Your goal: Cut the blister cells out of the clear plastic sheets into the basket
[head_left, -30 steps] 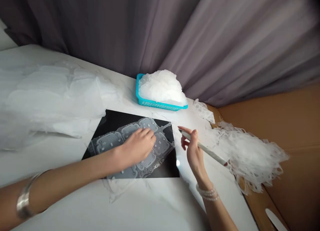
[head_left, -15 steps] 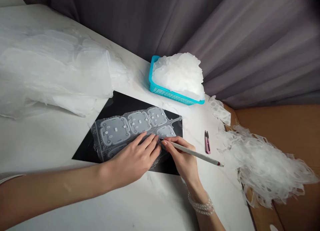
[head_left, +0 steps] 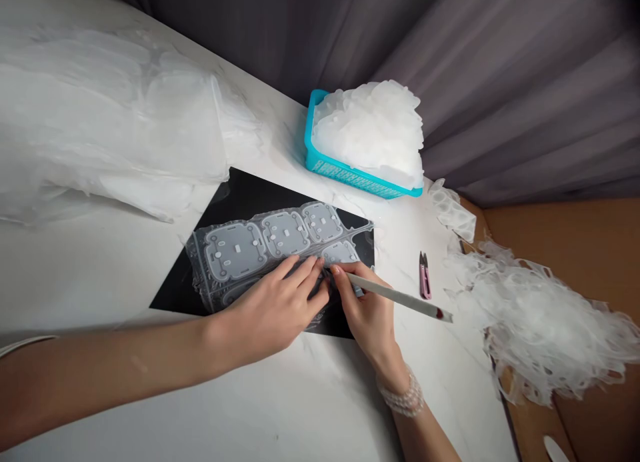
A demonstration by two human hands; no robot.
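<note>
we spread our unclenched left hand, seemingly steadying the translucent sheet; our right hand pinches the slim tool, likely for control.

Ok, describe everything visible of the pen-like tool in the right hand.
The pen-like tool is long, slim and straight, pale grey with a dark red mark near its rear end; material uncertain. The right hand pinches it near the front. It lies slanted, its rear jutting over the white table, its tip down by the translucent sheet beside the left hand; contact there is unclear.
</note>
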